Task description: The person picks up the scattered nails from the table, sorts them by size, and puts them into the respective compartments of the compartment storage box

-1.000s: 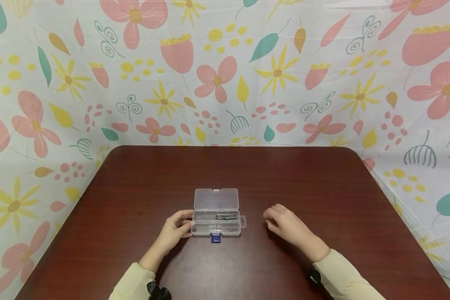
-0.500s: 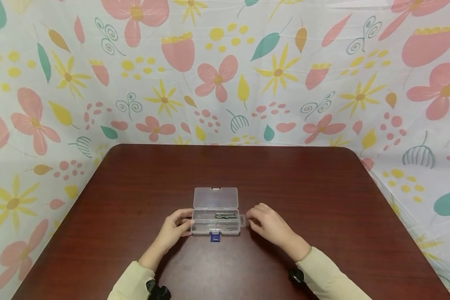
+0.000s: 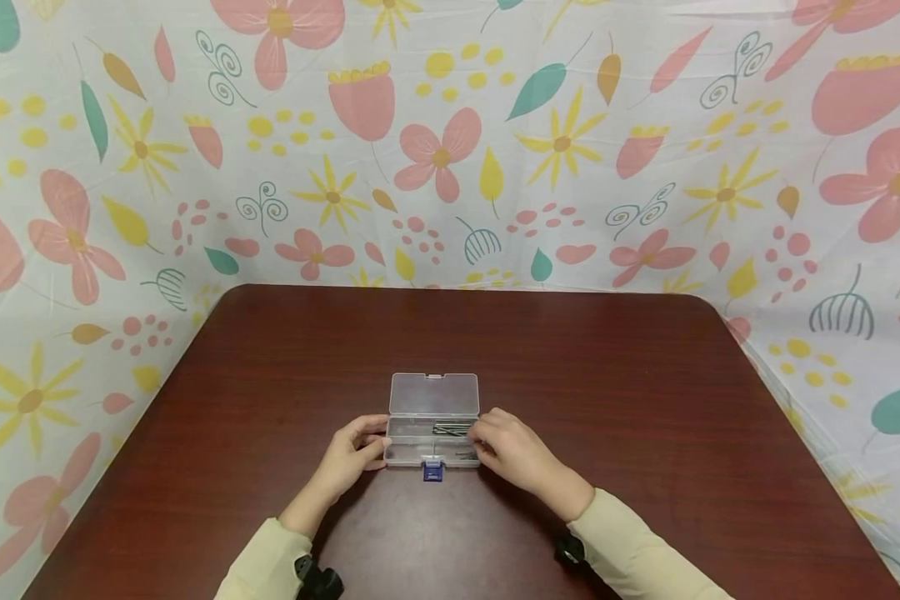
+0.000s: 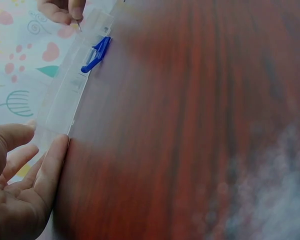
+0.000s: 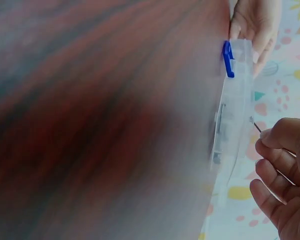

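A clear plastic storage box (image 3: pixel 412 451) lies on the table with its lid (image 3: pixel 434 394) laid open behind it and a blue clasp (image 3: pixel 432 472) in front. My left hand (image 3: pixel 349 454) holds the box's left end between thumb and fingers. Over the right end, my right hand (image 3: pixel 515 450) pinches a thin metal pin (image 5: pixel 257 127), like a small nail, between thumb and forefinger; it points down toward the box. Several long metal rods (image 3: pixel 450 429) lie in the back right compartment, partly hidden by the right hand. A smaller pin (image 3: pixel 467 456) lies in the front right compartment.
The dark red-brown wooden table (image 3: pixel 307 350) has rounded far corners. Behind it and at both sides hangs a flower-patterned cloth (image 3: pixel 525 183). Dark devices are strapped at the left wrist (image 3: pixel 318 579) and right wrist (image 3: pixel 570 550).
My right hand has moved left from the bare table to over the right end of the box. The left hand has stayed at the left end, and the box has not moved.
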`<move>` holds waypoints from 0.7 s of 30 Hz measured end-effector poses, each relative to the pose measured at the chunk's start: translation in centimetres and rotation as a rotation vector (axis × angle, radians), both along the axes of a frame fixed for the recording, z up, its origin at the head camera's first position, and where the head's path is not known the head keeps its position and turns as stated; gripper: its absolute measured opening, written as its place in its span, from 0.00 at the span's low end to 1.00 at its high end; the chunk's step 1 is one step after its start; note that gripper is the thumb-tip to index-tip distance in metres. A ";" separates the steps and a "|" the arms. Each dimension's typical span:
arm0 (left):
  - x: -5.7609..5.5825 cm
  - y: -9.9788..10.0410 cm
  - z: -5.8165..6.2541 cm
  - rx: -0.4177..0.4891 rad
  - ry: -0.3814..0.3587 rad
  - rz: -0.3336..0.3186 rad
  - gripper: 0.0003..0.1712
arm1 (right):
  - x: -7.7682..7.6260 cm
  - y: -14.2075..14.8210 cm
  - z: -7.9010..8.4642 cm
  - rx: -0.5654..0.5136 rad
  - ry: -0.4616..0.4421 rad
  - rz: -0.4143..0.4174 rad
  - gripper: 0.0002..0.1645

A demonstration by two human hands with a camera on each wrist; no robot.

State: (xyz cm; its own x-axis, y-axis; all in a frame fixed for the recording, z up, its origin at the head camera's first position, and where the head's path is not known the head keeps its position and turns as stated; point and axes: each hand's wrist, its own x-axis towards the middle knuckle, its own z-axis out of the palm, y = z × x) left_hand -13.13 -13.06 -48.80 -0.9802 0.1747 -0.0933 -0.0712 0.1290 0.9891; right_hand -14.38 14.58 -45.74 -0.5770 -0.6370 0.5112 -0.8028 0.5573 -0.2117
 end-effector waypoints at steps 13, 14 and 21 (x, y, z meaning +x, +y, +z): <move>0.1 0.0 0.0 -0.012 0.010 0.003 0.22 | -0.3 -0.4 -0.1 0.021 -0.012 0.047 0.10; 0.1 0.0 -0.1 -0.011 0.008 0.006 0.22 | -0.3 -0.4 -0.1 0.022 -0.014 0.039 0.09; 0.0 -0.1 -0.1 -0.007 0.009 0.007 0.22 | -0.1 0.3 0.3 0.029 -0.029 -0.033 0.08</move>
State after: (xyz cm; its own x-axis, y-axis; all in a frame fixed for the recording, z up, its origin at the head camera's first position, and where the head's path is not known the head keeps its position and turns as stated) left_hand -13.09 -13.12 -48.95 -0.9821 0.1675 -0.0860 -0.0634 0.1359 0.9887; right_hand -14.49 14.88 -45.47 -0.6127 -0.6314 0.4753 -0.7773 0.5900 -0.2184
